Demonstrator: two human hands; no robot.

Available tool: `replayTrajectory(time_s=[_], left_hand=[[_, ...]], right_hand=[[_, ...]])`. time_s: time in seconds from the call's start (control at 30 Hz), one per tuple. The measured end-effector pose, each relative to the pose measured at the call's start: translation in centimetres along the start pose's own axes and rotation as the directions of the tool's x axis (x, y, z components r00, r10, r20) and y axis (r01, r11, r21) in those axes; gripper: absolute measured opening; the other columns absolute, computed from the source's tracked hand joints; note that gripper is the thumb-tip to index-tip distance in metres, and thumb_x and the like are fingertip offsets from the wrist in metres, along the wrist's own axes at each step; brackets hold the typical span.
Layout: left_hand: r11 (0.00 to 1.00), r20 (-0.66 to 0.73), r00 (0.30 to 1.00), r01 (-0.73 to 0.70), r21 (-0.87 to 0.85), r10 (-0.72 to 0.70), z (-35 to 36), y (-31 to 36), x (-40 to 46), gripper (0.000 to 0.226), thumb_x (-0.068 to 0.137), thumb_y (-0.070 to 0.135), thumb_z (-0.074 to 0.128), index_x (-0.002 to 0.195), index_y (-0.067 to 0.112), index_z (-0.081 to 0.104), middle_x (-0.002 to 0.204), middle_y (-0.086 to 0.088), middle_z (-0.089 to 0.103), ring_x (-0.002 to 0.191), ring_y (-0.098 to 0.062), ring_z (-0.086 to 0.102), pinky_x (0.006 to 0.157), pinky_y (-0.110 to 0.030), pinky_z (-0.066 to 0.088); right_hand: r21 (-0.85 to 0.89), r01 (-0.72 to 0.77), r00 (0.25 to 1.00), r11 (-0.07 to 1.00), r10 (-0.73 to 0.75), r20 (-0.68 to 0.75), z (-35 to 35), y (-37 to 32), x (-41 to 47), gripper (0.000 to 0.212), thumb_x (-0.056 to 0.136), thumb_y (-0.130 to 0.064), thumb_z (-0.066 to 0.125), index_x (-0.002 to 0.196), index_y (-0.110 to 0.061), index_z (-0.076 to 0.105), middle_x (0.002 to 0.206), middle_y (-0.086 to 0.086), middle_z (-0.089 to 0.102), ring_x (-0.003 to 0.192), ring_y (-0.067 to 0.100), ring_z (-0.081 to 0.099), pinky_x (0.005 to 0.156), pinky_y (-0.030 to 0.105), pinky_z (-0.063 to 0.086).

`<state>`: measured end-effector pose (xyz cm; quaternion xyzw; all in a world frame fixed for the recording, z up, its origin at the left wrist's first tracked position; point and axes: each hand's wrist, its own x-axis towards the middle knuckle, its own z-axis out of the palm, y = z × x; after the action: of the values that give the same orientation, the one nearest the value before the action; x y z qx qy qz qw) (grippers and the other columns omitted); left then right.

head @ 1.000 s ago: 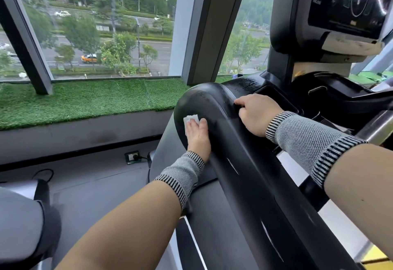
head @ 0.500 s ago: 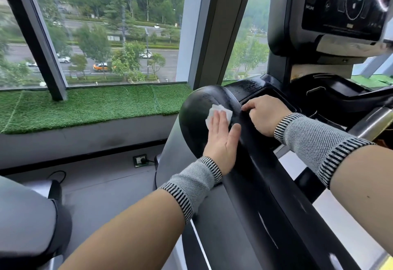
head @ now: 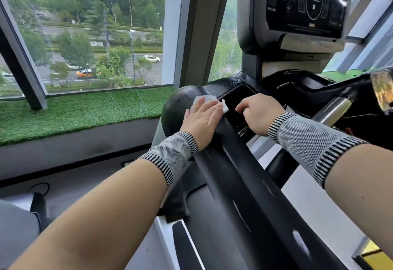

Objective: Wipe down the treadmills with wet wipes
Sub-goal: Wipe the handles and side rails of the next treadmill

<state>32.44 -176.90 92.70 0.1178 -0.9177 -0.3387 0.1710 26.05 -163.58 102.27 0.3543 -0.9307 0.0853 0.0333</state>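
A black treadmill handrail [head: 240, 176] runs from the lower right up to a rounded end near the window. My left hand [head: 202, 118] lies flat with straight fingers on top of that rounded end, pressing a white wet wipe [head: 207, 100] onto it. The wipe sticks out past my fingertips. My right hand [head: 258, 113] sits just to the right, fingers curled, resting at the edge of the console's recessed tray [head: 236, 101]. Whether it grips anything there is hidden. The dark console screen [head: 306, 4] stands above.
A window with a dark pillar [head: 197, 29] faces me, with a strip of artificial grass [head: 74, 112] on the sill. A chrome bar [head: 333, 108] and black console frame lie to the right. The grey treadmill deck [head: 214, 240] and floor are below; another machine's edge [head: 14, 221] sits lower left.
My left hand has slid the wipe from the handrail's outer side up over its rounded top, toward my right hand. My right hand has stayed near the tray edge.
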Motion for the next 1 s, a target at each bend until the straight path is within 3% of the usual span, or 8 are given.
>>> replayTrajectory(time_s=[0.17, 0.4, 0.6, 0.73, 0.83, 1.0], left_hand=[[0.988, 0.015, 0.988, -0.153, -0.002, 0.153, 0.9, 0.9, -3.9, 0.065, 0.090, 0.049, 0.007, 0.144, 0.034, 0.039, 0.152, 0.019, 0.029, 0.146, -0.005, 0.003, 0.116, -0.040, -0.005], [0.991, 0.079, 0.995, -0.071, 0.117, 0.062, 0.2, 1.4, -2.6, 0.050, 0.102, 0.047, 0.013, 0.147, 0.036, 0.031, 0.156, 0.018, 0.020, 0.147, -0.009, -0.003, 0.117, -0.052, -0.002], [0.964, 0.094, 0.971, -0.230, 0.132, 0.218, 1.6, 2.6, -7.3, 0.074, 0.083, 0.062, 0.000, 0.148, 0.038, 0.026, 0.156, 0.021, 0.019, 0.146, -0.005, -0.003, 0.115, -0.041, -0.008], [0.981, 0.086, 0.988, -0.137, 0.139, 0.126, 0.7, 1.9, -5.2, 0.053, 0.099, 0.049, 0.014, 0.149, 0.036, 0.026, 0.157, 0.018, 0.016, 0.146, -0.006, -0.004, 0.118, -0.051, -0.003], [0.987, 0.076, 0.995, -0.070, 0.147, 0.060, 0.6, 2.1, -4.4, 0.049, 0.102, 0.044, 0.018, 0.150, 0.033, 0.026, 0.158, 0.016, 0.015, 0.147, -0.009, -0.006, 0.118, -0.052, -0.001], [0.973, 0.059, 0.983, -0.179, 0.146, 0.172, 2.2, 3.1, -7.9, 0.078, 0.082, 0.064, 0.002, 0.150, 0.032, 0.023, 0.158, 0.017, 0.014, 0.146, -0.008, -0.007, 0.117, -0.043, -0.006]], right_hand=[[-0.141, 0.008, 1.000, 0.990, -0.004, 0.030, 0.0, -0.1, -0.9, 0.030, 0.090, -0.011, 0.045, 0.107, -0.013, 0.069, 0.111, 0.007, 0.067, 0.105, 0.026, 0.060, 0.092, 0.032, 0.047], [-0.208, -0.016, 0.995, 0.978, 0.036, 0.093, -0.8, 0.9, -2.2, 0.031, 0.089, -0.008, 0.044, 0.107, -0.011, 0.069, 0.111, 0.008, 0.067, 0.105, 0.026, 0.060, 0.092, 0.034, 0.049], [-0.199, -0.021, 0.996, 0.980, 0.038, 0.084, -0.7, 1.0, -2.9, 0.030, 0.088, -0.007, 0.047, 0.106, -0.012, 0.070, 0.108, 0.007, 0.068, 0.101, 0.024, 0.062, 0.090, 0.032, 0.051], [-0.175, -0.003, 0.997, 0.985, 0.016, 0.070, -0.5, 0.8, -3.1, 0.030, 0.088, -0.006, 0.046, 0.104, -0.012, 0.071, 0.107, 0.007, 0.068, 0.101, 0.025, 0.062, 0.090, 0.034, 0.051], [-0.163, 0.004, 0.997, 0.987, 0.008, 0.074, -0.6, 0.8, -3.3, 0.030, 0.089, -0.006, 0.046, 0.103, -0.013, 0.072, 0.106, 0.007, 0.069, 0.100, 0.025, 0.062, 0.091, 0.034, 0.050], [-0.148, 0.014, 0.998, 0.989, -0.005, 0.064, -0.8, 1.0, -3.6, 0.030, 0.090, -0.007, 0.046, 0.107, -0.013, 0.070, 0.108, 0.007, 0.069, 0.102, 0.024, 0.062, 0.088, 0.029, 0.050]])
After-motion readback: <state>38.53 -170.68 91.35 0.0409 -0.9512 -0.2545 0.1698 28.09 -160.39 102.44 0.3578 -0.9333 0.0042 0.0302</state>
